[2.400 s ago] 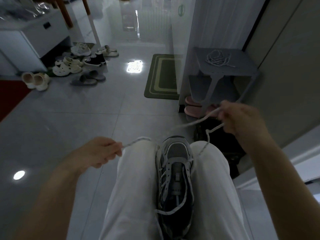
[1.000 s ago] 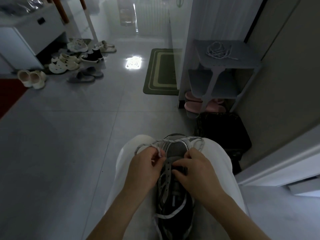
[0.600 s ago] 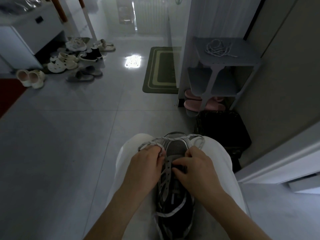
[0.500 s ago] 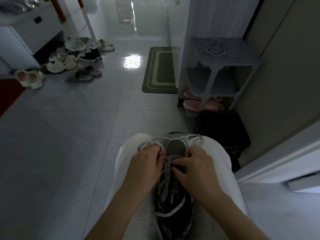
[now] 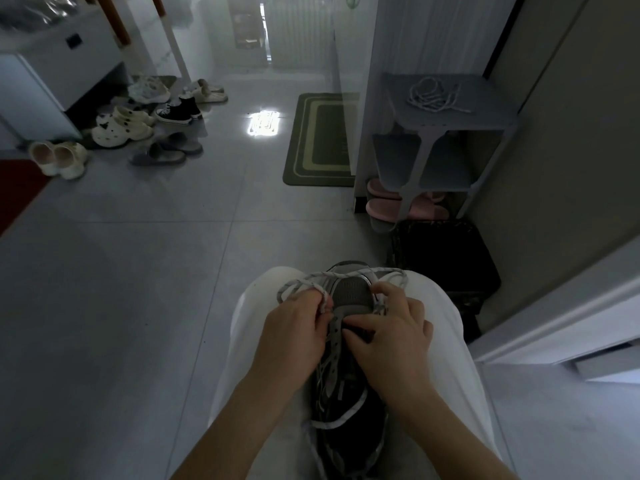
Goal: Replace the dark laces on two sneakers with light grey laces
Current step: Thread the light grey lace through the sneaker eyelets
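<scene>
Threading light grey lace (image 5: 298, 284) into sneaker (image 5: 349, 296) on lap, lower centre
sneaker wedged between thighs so it stays steady; left hand (image 5: 294, 336) pinches one lace end at an eyelet, right hand (image 5: 396, 339) pinches the other strand near the toe, likely to feed it; spare lace (image 5: 433, 97) on shelf (image 5: 488, 114), upper right

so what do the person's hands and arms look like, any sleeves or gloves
The left hand and right hand are bare: no gloves, rings or watch show. Both forearms are uncovered, with no sleeve in view.
</scene>
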### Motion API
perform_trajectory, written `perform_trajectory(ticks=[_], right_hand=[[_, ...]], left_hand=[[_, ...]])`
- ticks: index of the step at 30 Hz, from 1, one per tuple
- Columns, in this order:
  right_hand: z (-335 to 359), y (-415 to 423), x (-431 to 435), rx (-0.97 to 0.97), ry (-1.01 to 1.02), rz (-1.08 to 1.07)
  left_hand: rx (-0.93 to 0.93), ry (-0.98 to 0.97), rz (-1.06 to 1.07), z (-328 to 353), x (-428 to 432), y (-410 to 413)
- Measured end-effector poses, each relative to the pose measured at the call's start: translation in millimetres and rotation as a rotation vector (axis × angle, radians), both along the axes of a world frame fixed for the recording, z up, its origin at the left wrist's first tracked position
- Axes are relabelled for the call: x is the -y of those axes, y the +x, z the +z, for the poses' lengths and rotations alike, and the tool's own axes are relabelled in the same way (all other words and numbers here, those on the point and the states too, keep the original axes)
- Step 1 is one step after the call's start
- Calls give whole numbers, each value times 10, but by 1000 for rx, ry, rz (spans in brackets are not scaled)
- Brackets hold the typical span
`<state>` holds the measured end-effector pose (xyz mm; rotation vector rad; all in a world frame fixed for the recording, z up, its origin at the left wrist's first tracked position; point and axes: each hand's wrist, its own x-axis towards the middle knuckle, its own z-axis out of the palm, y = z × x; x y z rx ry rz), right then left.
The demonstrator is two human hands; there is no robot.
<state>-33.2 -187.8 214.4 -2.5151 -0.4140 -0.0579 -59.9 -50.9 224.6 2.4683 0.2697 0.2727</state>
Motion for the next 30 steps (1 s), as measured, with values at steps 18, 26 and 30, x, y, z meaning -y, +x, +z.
perform_trajectory(ticks=[18, 26, 30], right_hand=[[-149, -7, -95, -28, 157, -113], [-206, -37, -120, -17, 208, -142], [-216, -40, -116, 28, 184, -134]], left_hand=[[-38, 98, -6, 12, 48, 66], [-56, 196, -81, 62, 113, -87], [-50, 170, 34, 49, 107, -20]])
